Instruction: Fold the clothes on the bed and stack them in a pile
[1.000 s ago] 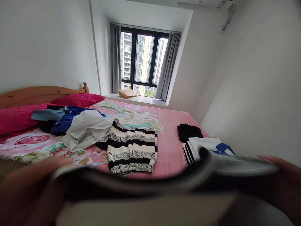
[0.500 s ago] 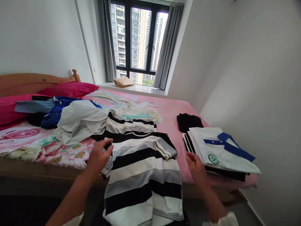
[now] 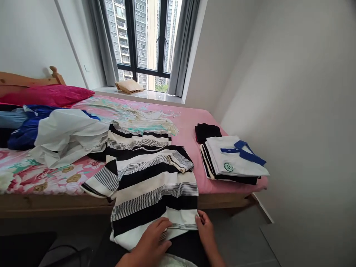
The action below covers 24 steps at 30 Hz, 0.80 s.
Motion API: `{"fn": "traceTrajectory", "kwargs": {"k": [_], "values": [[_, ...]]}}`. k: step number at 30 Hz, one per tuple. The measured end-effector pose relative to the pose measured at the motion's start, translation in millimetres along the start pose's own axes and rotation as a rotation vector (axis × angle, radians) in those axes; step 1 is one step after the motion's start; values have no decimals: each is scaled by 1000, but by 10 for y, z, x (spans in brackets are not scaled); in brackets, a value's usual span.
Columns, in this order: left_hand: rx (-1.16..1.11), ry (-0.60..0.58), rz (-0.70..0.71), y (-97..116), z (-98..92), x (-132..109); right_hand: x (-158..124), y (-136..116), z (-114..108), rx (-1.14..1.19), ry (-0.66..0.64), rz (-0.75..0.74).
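A black, white and cream striped shirt (image 3: 155, 181) lies spread face up. Its collar end is on the bed and its lower end hangs over the near edge towards me. At the hem, my left hand (image 3: 152, 241) rests its fingertips on the fabric, thumb apart from the fingers. My right hand (image 3: 205, 230) pinches the right corner of the hem between thumb and fingers. One sleeve (image 3: 102, 181) stretches out to the left; the other sleeve (image 3: 182, 161) is folded across the top. Another striped garment (image 3: 139, 139) lies just beyond the collar.
To the right, a folded stack topped by a white polo shirt (image 3: 222, 163) with a blue collar sits beside folded black clothing (image 3: 207, 132). Loose white (image 3: 69, 133) and blue clothes (image 3: 25, 129) are heaped left. The wooden bed edge (image 3: 55, 204) crosses in front of me.
Both hands have come down from beside the shirt to its hem, the right one now pinching it. The left sleeve now lies spread outward. My view has turned right.
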<state>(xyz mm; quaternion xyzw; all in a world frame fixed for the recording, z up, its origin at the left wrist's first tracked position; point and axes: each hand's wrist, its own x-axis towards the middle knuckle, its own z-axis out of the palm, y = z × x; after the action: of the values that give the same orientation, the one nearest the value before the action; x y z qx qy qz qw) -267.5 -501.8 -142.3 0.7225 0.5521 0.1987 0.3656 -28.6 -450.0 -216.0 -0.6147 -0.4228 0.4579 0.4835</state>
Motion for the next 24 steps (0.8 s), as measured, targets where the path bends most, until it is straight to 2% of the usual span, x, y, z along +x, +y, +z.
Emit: {"fn": "traceTrajectory", "kwargs": {"k": [4,7,10,14,16,19,20,21,23,24], "values": [[229,-26,24,213,97,435,-34,-365,-81,60,-8,-9],[296,20,82,277,152,610,-72,-572,-164,134,1,22],[207,31,110,288,130,642,-47,-614,-259,145,14,23],[89,-80,186,384,-32,580,51,-495,-383,112,58,8],[142,-115,221,476,-126,560,47,-480,-427,71,96,-17],[259,-36,195,630,-231,572,-130,-579,-416,-101,185,-116],[285,-1,181,687,-252,583,-234,-628,-378,-166,141,-150],[310,26,174,750,-265,595,-349,-676,-322,-213,35,-177],[378,46,183,904,-270,607,-571,-756,-167,-245,-255,-220],[425,33,194,995,-263,604,-656,-787,-82,-251,-353,-237]]}}
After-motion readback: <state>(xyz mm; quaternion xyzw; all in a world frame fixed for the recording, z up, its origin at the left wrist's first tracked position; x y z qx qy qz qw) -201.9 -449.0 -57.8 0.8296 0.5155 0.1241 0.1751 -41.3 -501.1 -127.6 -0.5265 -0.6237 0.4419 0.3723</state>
